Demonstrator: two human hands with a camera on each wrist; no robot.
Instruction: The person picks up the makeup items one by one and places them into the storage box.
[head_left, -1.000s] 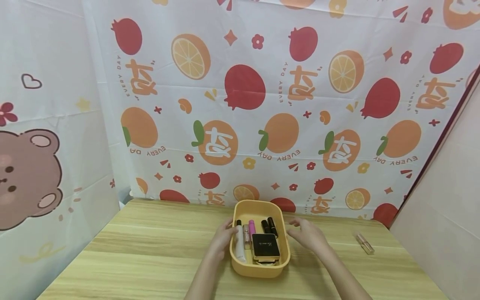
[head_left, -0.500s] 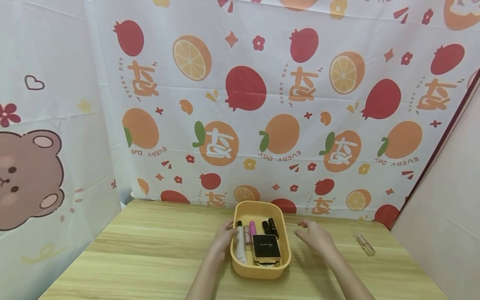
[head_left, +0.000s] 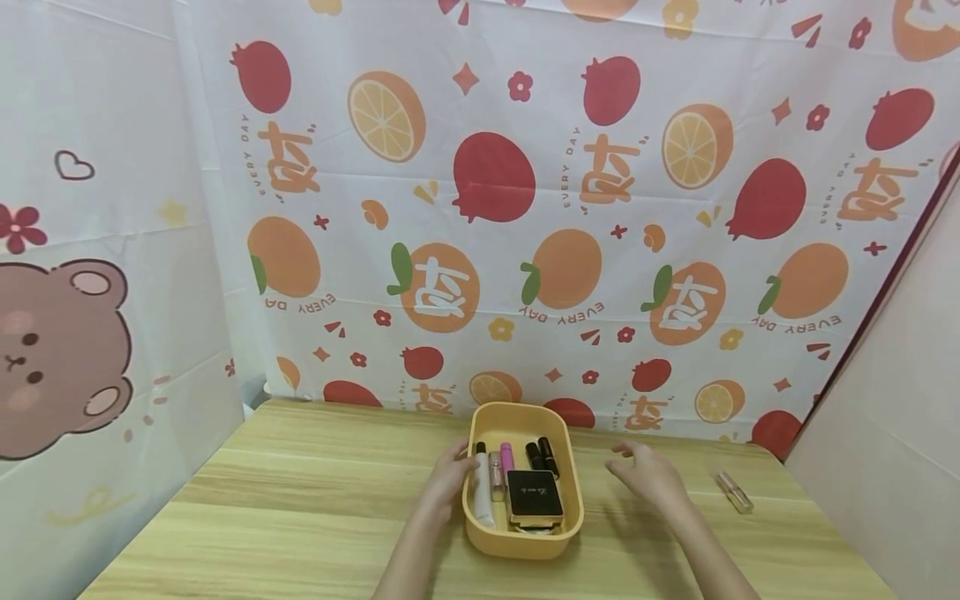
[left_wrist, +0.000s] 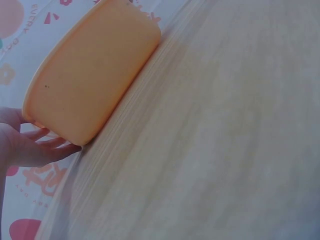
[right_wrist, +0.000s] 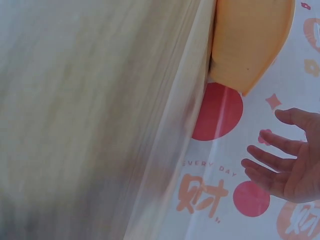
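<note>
A yellow plastic bin [head_left: 521, 546] stands on the wooden table in the head view. My left hand [head_left: 448, 477] holds its left side, thumb over the rim and fingers against the outer wall. Inside lie a white squeeze tube [head_left: 482, 493] with a black cap, a small clear pinkish tube [head_left: 497, 475], a bright pink tube [head_left: 507, 456], two black lipstick-like tubes [head_left: 548, 455] and a black square compact [head_left: 534, 494] with gold edges. Right of the bin, my right hand [head_left: 647, 477] is apart from it, fingers spread and holding nothing in the right wrist view.
A small clear pinkish cosmetic tube [head_left: 734, 492] lies on the table [head_left: 330, 500] at the right. Behind the table hangs a fruit-print cloth [head_left: 495, 175]. A cloth with a bear print [head_left: 60, 350] hangs on the left, and a pale wall [head_left: 892, 400] borders the right.
My right hand has moved away from the bin's right side toward the right. My left hand stays at the left rim, and the bin keeps its place.
</note>
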